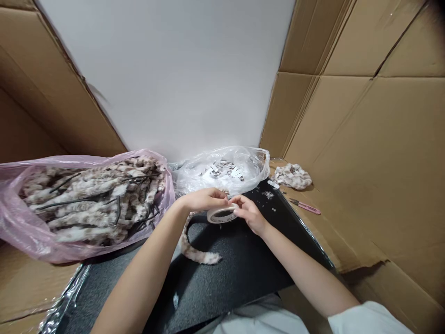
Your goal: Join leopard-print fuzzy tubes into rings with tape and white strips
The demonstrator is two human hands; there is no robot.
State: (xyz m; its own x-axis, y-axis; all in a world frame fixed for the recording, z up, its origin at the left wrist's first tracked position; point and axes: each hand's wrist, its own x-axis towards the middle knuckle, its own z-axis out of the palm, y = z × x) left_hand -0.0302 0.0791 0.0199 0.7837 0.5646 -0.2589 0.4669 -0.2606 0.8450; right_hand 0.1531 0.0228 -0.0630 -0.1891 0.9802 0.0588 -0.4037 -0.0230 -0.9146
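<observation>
A roll of tape [222,219], a pale ring with dark lettering inside, is held between my hands above the black table. My right hand [251,215] pinches its right side between thumb and fingers. My left hand [205,200] has its fingers closed together at the roll's upper left edge; whether they grip the roll or its loose end is hard to see. Below my left hand, a curved strip of spotted white and brown fur [199,255] lies on the table, its upper end hidden by the hand.
At left, a pink plastic bag [168,185] holds several furry strips with black wires. Behind my hands, a clear plastic bag [257,162] contains white scraps. A furry bundle [292,176] and a pink-handled tool [309,208] lie at right. Cardboard walls [365,162] flank the black table [236,273].
</observation>
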